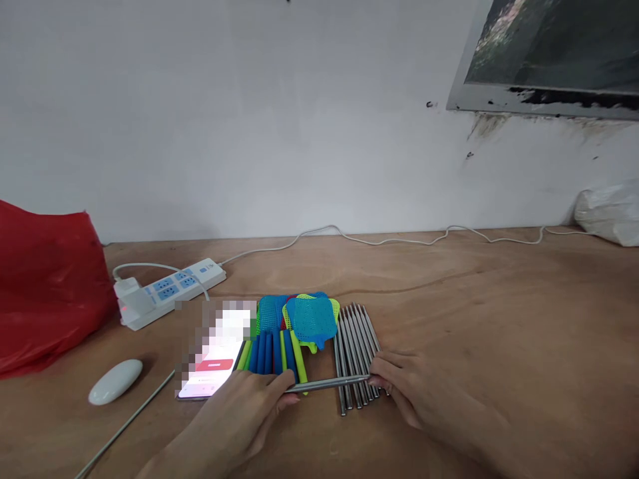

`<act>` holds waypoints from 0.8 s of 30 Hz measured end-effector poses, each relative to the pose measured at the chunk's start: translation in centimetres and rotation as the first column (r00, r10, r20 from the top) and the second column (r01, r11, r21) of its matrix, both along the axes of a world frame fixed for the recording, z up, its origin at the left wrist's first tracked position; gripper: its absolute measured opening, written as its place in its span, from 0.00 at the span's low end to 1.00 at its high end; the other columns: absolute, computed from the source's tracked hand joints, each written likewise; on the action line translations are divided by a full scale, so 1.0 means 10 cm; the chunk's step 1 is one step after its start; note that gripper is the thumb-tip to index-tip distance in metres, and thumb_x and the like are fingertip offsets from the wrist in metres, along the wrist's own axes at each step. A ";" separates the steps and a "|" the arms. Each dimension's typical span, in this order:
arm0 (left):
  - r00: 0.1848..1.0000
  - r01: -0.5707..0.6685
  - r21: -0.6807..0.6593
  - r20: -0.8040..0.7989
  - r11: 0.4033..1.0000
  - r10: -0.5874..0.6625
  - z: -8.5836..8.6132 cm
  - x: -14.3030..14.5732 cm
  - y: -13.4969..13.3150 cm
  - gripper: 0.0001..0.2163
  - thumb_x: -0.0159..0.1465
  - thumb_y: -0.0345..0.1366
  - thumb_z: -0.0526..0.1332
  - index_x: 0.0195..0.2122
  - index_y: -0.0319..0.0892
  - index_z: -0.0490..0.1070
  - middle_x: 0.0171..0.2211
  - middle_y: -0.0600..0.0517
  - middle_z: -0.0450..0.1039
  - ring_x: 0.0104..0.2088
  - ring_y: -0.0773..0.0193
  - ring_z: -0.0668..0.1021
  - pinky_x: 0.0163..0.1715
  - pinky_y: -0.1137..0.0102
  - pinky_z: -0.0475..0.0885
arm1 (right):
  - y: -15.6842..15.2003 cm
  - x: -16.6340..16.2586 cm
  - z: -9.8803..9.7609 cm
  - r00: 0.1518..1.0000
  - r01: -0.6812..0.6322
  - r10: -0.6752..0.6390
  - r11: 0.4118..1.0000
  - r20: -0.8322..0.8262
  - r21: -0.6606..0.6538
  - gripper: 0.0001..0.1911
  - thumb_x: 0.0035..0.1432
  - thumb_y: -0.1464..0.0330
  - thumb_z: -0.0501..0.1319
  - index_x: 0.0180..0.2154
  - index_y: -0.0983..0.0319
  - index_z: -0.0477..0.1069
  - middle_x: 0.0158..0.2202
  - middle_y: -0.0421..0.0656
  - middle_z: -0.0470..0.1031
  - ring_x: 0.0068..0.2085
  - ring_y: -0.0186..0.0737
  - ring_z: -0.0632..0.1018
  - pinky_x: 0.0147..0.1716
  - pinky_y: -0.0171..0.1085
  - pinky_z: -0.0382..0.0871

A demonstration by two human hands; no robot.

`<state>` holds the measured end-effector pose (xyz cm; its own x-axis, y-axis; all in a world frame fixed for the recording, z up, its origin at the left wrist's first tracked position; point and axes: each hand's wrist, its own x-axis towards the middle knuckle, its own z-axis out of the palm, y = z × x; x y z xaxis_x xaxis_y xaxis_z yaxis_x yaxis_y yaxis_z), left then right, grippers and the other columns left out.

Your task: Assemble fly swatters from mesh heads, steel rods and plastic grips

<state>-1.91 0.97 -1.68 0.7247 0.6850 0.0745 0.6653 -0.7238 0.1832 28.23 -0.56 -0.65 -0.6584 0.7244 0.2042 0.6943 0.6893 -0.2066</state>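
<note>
A silver metal rod point(329, 383) is held level between my two hands. My left hand point(254, 399) pinches its left end, and my right hand point(399, 379) has closed fingers around its right end. Below the rod and partly behind it lies a row of similar metal rods point(355, 339), side by side on the table. To their left are blue and yellow-green tube handles point(269, 349), their lower ends partly hidden by my left hand. Just above the handles sits a pile of mesh fly swatter heads point(312, 318) in blue, yellow-green and some red.
Left of the handles, a lit phone point(214, 366) lies on the wooden table point(479, 319). A white power strip point(174, 293) with a plugged-in charger, a white computer mouse point(116, 382) and a red bag point(50, 286) are farther left. A white cable point(369, 239) runs along the wall.
</note>
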 end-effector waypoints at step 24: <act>0.953 0.018 -0.174 0.301 0.985 0.036 0.24 0.15 0.08 0.11 0.75 0.41 0.48 0.44 0.46 0.69 0.34 0.54 0.76 0.33 0.60 0.77 0.31 0.70 0.63 | 0.31 -0.31 -0.10 0.018 -0.122 -0.679 0.727 -0.734 -0.676 0.22 0.55 0.47 0.65 0.31 0.59 0.66 0.24 0.39 0.74 0.22 0.35 0.72 0.17 0.31 0.65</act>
